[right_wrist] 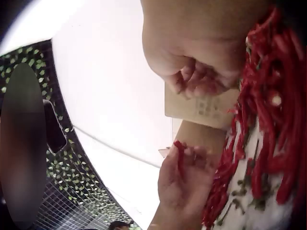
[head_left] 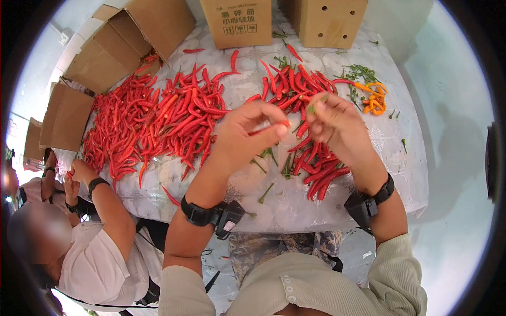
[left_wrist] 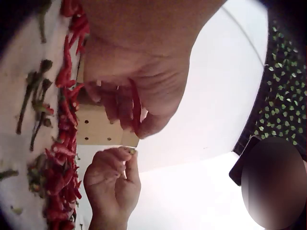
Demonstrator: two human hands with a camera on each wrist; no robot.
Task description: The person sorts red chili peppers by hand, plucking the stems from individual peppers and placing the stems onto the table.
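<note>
My left hand (head_left: 240, 138) grips a red chili pepper (left_wrist: 136, 108) between thumb and fingers, above the table. The same chili lies along the palm in the right wrist view, its blunt end just past the thumb. Opposite it, a short way off, my right hand (head_left: 340, 129) pinches a green chili stem (head_left: 315, 104) between thumb and fingertips. Beneath and behind the right hand spreads a pile of red chilies (head_left: 327, 174). Loose green stems (head_left: 266, 193) lie on the table below the hands.
A larger heap of red chilies (head_left: 158, 116) covers the table's left side. Orange chilies (head_left: 375, 100) and picked stems (head_left: 361, 72) lie at the right. Cardboard boxes (head_left: 237, 23) line the back and left edges. Another person (head_left: 100, 253) sits at the left.
</note>
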